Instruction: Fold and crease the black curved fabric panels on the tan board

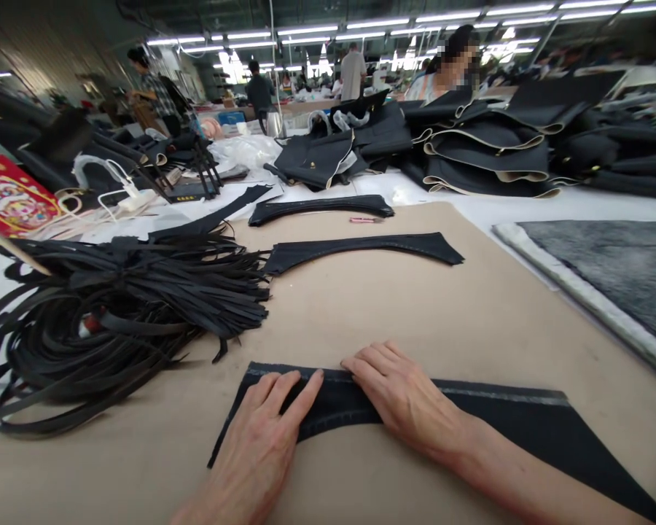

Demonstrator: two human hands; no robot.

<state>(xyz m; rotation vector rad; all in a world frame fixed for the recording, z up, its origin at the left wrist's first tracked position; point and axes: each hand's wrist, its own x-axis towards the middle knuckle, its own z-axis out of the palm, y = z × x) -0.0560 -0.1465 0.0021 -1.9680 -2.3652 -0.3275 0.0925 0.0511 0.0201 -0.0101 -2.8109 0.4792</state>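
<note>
Left hand [265,437], fingers spread, rests on a black panel [525,419], as does the right hand [399,394] beside it, fingers together, pinch unclear; beyond the left, black strips [197,295]

Red box [14,197] L, gry mat [606,262] R, kettle [274,125] bkgd.

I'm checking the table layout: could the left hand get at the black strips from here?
Probably yes. The left hand lies on the black piece; past that piece's edge, only brown tabletop shows up to the black strips, so the way looks free.
</note>
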